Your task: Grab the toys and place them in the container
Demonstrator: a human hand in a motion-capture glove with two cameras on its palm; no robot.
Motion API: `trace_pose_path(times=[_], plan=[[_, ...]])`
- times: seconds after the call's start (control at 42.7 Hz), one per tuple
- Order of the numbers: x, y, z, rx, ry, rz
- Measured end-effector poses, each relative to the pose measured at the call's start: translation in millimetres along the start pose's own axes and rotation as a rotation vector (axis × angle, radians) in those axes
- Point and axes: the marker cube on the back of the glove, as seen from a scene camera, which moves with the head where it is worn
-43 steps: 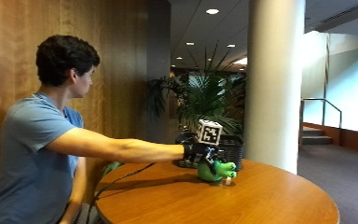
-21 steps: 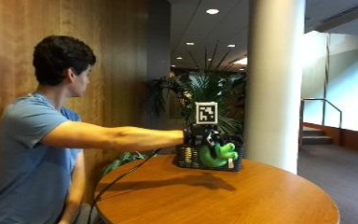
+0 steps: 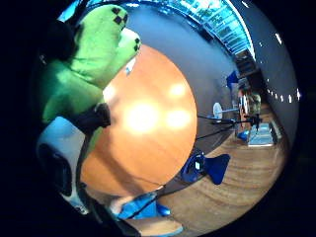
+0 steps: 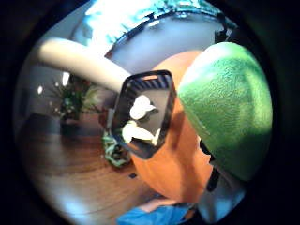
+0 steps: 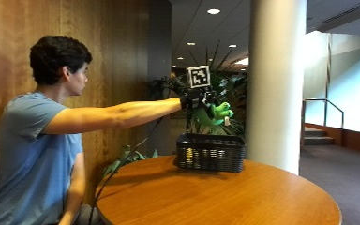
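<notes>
- Green plush toy held aloft in the gloved right hand, fingers curled round it, directly above the black mesh basket and well clear of its rim.
- Recommended step, as a judgement: lower the toy straight down until it sits inside the basket walls, then uncurl the fingers; releasing from this height risks a bounce off the rim.
- Thumb-side palm view: basket interior already holds pale objects, too washed out to identify.
- Round wooden table, polished, carries the basket at its far left edge.
- Room: wood-panelled wall on the left, white column just behind the basket, potted palm beyond, stairs with handrail far right.
</notes>
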Motion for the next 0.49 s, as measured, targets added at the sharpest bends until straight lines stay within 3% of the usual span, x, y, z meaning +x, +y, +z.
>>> trace_pose_path(times=[0.07, 0.187, 0.328, 0.492], plan=[[-31.8, 0.5, -8.3, 0.012, -0.006, -0.025], [-85.8, 9.9, -17.2, 0.030, -0.031, -0.248], [-141.3, 15.0, -15.0, 0.041, -0.004, -0.322], [-105.4, 22.7, -7.1, -0.008, -0.113, -0.311]])
